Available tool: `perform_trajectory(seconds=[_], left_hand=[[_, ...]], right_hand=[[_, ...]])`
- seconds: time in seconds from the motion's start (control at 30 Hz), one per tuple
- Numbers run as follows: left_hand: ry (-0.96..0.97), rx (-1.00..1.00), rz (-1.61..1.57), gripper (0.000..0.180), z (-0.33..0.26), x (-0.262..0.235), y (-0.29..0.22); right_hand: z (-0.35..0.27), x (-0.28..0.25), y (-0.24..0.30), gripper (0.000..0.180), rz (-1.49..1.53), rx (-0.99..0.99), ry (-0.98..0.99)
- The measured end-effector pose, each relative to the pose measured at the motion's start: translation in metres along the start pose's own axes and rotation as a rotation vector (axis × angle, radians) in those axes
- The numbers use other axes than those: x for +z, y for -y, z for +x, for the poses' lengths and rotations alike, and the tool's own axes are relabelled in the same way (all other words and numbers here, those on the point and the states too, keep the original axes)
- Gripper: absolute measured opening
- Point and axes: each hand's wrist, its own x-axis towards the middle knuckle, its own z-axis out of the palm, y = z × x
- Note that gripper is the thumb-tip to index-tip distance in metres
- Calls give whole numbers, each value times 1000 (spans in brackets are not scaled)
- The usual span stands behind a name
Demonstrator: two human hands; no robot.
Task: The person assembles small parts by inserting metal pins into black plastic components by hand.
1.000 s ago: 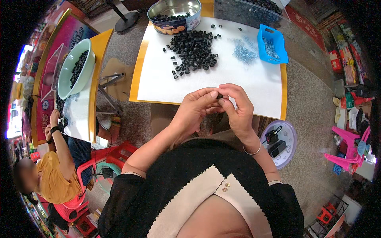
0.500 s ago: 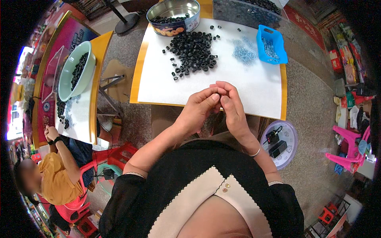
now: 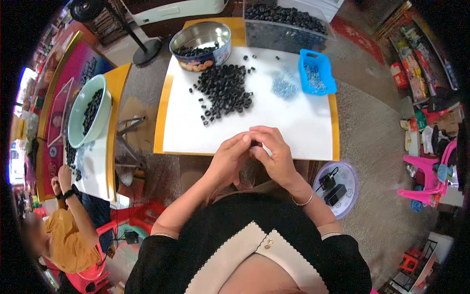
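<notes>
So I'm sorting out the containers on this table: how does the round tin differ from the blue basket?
The round tin is shiny metal with solid walls; the blue basket is a rectangular plastic basket. The tin holds black rings like those heaped on the white sheet; the basket holds small silvery-blue pieces. The tin stands at the far left corner, the basket near the right edge. Both are open-topped.

Black rings [image 3: 224, 91], blue tray [image 3: 317, 72]

Both hands meet in the middle of the frame, a little below centre, with the fingertips pressed together. The left hand [image 3: 229, 159] is curled, its fingers bent toward the right hand [image 3: 274, 154], whose wrist has a thin bangle. Both forearms rise from the lower edge, bare below black sleeves.
</notes>
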Motion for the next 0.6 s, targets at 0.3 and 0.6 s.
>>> perform_trajectory(seconds=[0.3,0.6], left_hand=[[57,48,-7,46,-4,-19,-7],[13,-40,-103,33,6,-49,-2]], right_hand=[[121,-64,-59,20,-169,142,-281],[330,-224,-209,34,-358,155,-432]])
